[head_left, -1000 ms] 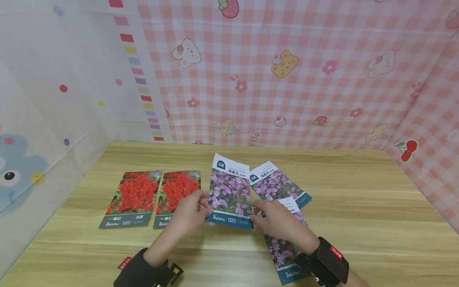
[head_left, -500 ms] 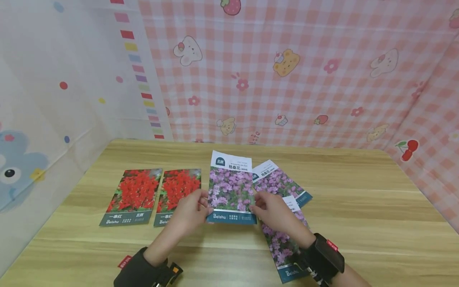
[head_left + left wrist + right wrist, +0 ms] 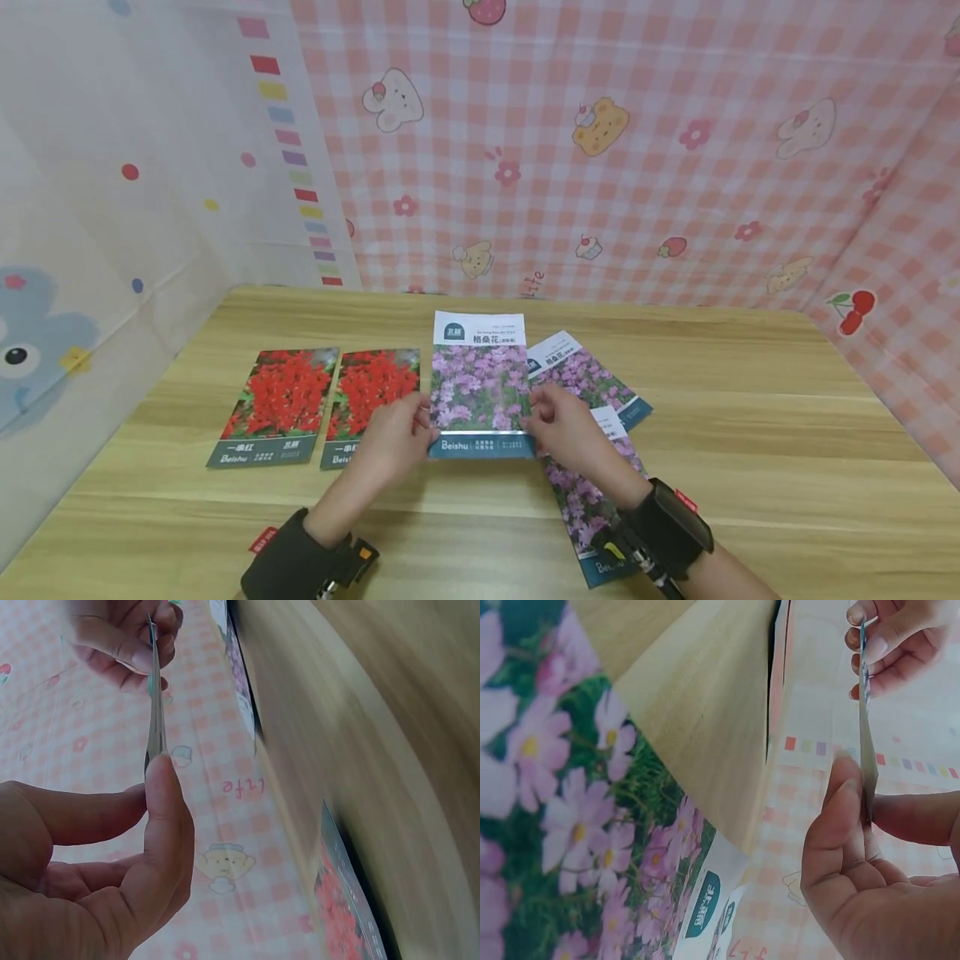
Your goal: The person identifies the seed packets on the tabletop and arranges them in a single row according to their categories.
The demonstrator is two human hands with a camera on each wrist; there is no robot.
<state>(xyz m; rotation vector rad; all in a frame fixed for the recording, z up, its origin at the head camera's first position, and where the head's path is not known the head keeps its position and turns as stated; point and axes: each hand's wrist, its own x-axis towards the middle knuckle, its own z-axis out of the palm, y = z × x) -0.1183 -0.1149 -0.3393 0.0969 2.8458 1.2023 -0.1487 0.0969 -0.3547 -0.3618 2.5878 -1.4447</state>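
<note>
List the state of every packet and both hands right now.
Middle purple packet: lifted off the table, front showing
Left red packet: on table, front up
Right red packet: on table, front up, partly hidden
Far purple packet: on table, front up, askew
Near purple packet: on table, front up, partly hidden
Left hand: pinching middle packet's left edge
Right hand: pinching its right edge

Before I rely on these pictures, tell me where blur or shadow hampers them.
Head view: fairly even light, large lettering on the held packet readable; left wrist view: the table soft, dark shadow beside the red-flower packet; right wrist view: the large purple-flower packet slightly soft, the cloth pale.
</note>
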